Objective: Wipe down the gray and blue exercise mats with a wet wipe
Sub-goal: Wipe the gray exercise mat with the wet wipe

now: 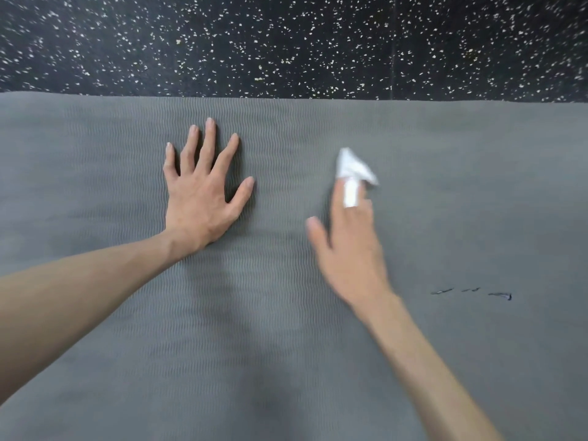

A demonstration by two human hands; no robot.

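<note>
Mat, gray (286, 313), fills most of the view, its far edge against black speckled floor (286, 43). Left hand (199, 192) presses flat on the mat, fingers spread. Right hand (346, 246), blurred, lies just beside it, its fingers holding a white wet wipe (351, 168) against the mat. Small dark marks (471, 292) sit on the mat beside the right wrist.

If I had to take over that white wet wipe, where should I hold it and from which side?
Probably by the loose white wet wipe's bunched far end, coming from above: it sticks out past the right hand's fingertips over the gray ribbed exercise mat, while the near strip lies threaded between blurred fingers.
</note>
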